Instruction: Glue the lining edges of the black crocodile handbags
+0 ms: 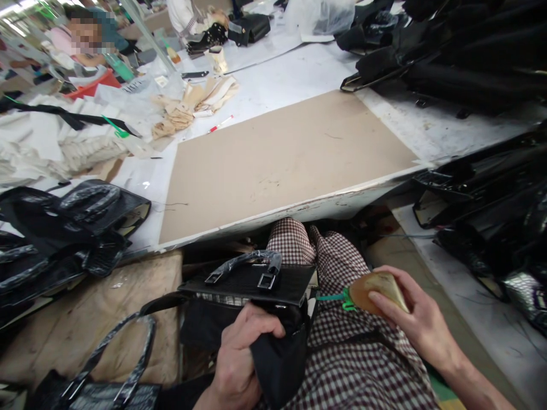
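Note:
A black handbag (252,282) with plastic-wrapped handles and silver buckles rests on my lap, over brown-and-white checked cloth. My left hand (241,353) grips the bag's black fabric near its front, fingers curled round it. In my right hand (410,313) is a glue bottle (376,293), amber-coloured with a green thin nozzle. The bottle lies tilted, its nozzle pointing left at the bag's right edge. Whether the nozzle tip touches the bag cannot be made out.
Ahead is a table with a beige board (277,159). Black bags (85,216) lie left, more black pieces (470,62) right. A red-and-white pen (220,124), cloth scraps (183,111) and a second green-nozzled bottle (134,142) lie beyond. Other people sit across the table.

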Action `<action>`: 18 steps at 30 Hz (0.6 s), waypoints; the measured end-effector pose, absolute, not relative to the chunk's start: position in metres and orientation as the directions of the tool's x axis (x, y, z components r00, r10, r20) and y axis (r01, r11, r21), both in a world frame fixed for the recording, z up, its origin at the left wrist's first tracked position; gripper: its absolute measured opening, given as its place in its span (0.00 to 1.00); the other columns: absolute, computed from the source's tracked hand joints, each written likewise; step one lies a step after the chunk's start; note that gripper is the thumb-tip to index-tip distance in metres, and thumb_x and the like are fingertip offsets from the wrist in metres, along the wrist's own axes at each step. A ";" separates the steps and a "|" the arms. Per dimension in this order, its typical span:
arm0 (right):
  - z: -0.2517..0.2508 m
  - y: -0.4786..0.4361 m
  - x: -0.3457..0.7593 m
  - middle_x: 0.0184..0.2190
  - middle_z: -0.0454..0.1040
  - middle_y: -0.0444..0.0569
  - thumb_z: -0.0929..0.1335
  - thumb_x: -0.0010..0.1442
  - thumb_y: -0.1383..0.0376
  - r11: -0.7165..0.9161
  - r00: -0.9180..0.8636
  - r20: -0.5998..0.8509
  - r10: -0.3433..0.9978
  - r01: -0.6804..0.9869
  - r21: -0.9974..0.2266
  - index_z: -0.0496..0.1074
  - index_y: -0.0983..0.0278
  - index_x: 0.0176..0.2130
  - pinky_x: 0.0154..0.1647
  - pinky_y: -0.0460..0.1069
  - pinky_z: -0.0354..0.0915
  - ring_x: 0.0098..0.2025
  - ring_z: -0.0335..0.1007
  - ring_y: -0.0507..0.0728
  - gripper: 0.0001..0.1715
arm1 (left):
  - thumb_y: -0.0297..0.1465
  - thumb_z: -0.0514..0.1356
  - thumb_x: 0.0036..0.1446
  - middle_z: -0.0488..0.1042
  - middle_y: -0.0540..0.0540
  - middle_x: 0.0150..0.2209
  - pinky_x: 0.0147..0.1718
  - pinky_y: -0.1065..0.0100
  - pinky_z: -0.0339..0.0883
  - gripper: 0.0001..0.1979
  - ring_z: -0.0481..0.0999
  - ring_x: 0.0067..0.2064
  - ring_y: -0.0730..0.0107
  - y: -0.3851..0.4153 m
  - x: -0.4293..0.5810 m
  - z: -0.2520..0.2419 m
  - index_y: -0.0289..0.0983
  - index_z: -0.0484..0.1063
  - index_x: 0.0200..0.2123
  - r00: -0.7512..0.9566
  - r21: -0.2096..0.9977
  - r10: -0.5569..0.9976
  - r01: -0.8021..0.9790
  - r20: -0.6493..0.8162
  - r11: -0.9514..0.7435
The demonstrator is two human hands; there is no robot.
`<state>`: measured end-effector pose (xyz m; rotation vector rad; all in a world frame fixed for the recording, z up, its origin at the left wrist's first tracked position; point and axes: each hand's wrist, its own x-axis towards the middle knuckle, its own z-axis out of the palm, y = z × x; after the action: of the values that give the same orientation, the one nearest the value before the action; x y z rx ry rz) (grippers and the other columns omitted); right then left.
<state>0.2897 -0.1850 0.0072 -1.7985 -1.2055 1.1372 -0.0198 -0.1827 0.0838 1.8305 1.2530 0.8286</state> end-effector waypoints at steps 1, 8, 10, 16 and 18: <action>0.010 -0.185 0.289 0.40 0.78 0.47 0.72 0.55 0.49 -0.368 0.187 -0.323 0.928 0.321 -0.872 0.70 0.60 0.48 0.38 0.48 0.72 0.40 0.76 0.61 0.26 | 0.29 0.58 0.65 0.73 0.47 0.33 0.33 0.72 0.65 0.06 0.74 0.34 0.70 -0.184 -0.020 0.084 0.39 0.75 0.37 0.308 0.864 0.948 0.451 0.085 -0.224; 0.021 -0.201 0.281 0.34 0.76 0.46 0.72 0.57 0.47 -0.543 0.132 -0.529 0.838 0.107 -0.833 0.68 0.60 0.52 0.19 0.46 0.64 0.22 0.65 0.53 0.30 | 0.30 0.59 0.65 0.73 0.46 0.34 0.35 0.71 0.66 0.06 0.74 0.36 0.67 -0.189 -0.023 0.081 0.39 0.77 0.36 0.274 0.897 0.961 0.412 0.044 -0.159; 0.022 -0.208 0.277 0.33 0.75 0.45 0.72 0.57 0.48 -0.556 0.112 -0.550 0.827 0.024 -0.831 0.67 0.60 0.53 0.17 0.45 0.61 0.20 0.60 0.51 0.31 | 0.32 0.60 0.64 0.73 0.46 0.34 0.35 0.71 0.67 0.06 0.75 0.37 0.67 -0.189 -0.022 0.080 0.40 0.77 0.36 0.255 0.909 0.967 0.396 0.025 -0.128; 0.023 -0.219 0.269 0.35 0.75 0.45 0.73 0.57 0.49 -0.559 0.120 -0.571 0.812 -0.122 -0.820 0.68 0.60 0.51 0.15 0.45 0.58 0.18 0.57 0.49 0.29 | 0.31 0.60 0.64 0.74 0.47 0.36 0.37 0.71 0.67 0.05 0.75 0.38 0.67 -0.185 -0.021 0.083 0.40 0.77 0.37 0.239 0.910 0.971 0.397 0.020 -0.117; 0.019 -0.218 0.271 0.32 0.74 0.44 0.73 0.57 0.48 -0.553 0.137 -0.562 0.816 -0.097 -0.827 0.68 0.60 0.52 0.15 0.45 0.58 0.17 0.57 0.49 0.29 | 0.30 0.61 0.63 0.74 0.47 0.36 0.37 0.71 0.67 0.04 0.75 0.38 0.67 -0.184 -0.021 0.084 0.40 0.77 0.38 0.266 0.902 0.963 0.404 0.046 -0.155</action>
<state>0.2712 -0.2181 0.0194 -1.6557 -0.7057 1.5194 -0.0212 -0.1838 0.0838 1.7108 1.2636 0.8521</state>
